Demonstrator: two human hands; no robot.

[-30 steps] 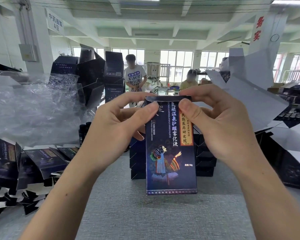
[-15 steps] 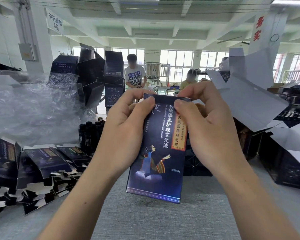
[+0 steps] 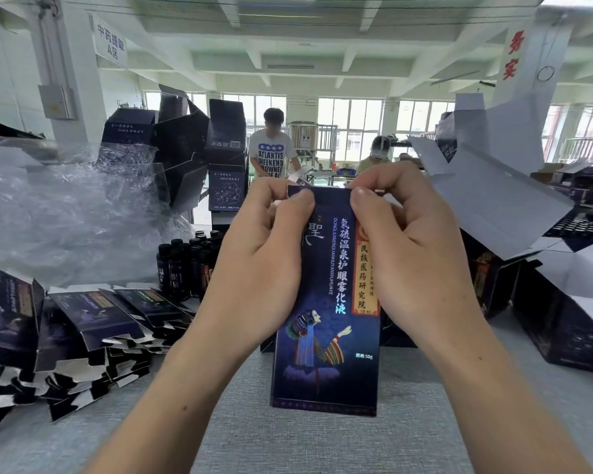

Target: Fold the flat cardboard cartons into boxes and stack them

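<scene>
Both hands, left hand (image 3: 264,265) and right hand (image 3: 415,258), are pinching the top of the upright box (image 3: 326,336), standing it on the table (image 3: 288,446).

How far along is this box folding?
Midway, it seems. In hand: the left hand and right hand pinch the top edge of one blue carton standing upright on the grey table. Left to do: a heap of unfolded cartons lies at the left. Finished boxes are mostly hidden behind the hands, so the done count is unclear.
</scene>
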